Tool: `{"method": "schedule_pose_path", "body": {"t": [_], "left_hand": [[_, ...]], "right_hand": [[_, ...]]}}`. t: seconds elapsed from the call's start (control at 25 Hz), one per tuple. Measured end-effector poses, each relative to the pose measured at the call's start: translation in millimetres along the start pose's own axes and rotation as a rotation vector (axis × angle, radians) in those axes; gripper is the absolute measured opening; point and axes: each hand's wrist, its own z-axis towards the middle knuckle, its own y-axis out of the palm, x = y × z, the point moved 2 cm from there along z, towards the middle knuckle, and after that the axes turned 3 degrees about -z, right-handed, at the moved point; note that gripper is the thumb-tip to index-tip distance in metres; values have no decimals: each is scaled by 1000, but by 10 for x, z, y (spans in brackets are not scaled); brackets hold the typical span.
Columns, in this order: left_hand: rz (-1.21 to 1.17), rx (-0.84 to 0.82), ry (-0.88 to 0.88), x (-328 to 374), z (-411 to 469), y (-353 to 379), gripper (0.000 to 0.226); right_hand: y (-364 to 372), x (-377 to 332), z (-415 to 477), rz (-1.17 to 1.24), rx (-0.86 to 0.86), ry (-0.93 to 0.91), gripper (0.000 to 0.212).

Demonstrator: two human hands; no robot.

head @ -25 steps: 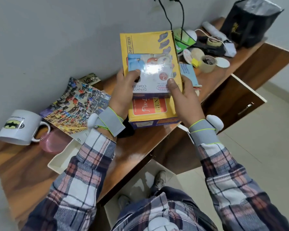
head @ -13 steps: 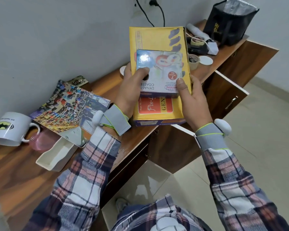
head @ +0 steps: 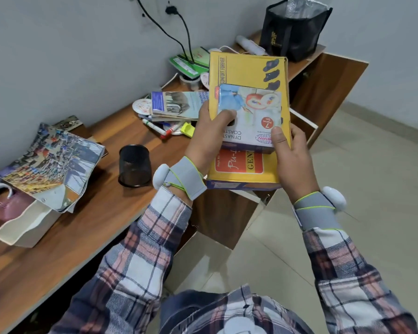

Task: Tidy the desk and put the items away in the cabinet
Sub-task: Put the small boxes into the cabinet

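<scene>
Both hands hold a yellow box (head: 249, 71) in the air over the wooden table's (head: 82, 237) front edge, with a smaller coaster box (head: 251, 109) lying on top of it. The left hand (head: 210, 133) and the right hand (head: 292, 160) each curl around one side of the yellow box, thumbs pressing the coaster box. A black mesh pen cup (head: 134, 165) stands on the table near a magazine (head: 53, 165).

yellow box (head: 245, 71): flat, red label at near end; held tilted beyond desk (head: 82, 237) edge;
coaster box (head: 250, 109): smaller, glossy, print inverted; lying on yellow box
</scene>
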Motion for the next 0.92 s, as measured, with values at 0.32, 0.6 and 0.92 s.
{"method": "schedule_pose_path", "body": {"t": [0.32, 0.6, 0.92], "left_hand": [[12, 135, -81, -316, -61, -652, 44], [-34, 236, -175, -599, -150, -1467, 51], [-46, 223, -163, -589, -75, -1806, 46]], "right_hand": [[600, 200, -116, -48, -194, 43, 76], [1319, 261, -324, -85, -352, 64, 63], [1619, 150, -363, -133, -331, 92, 58]]}}
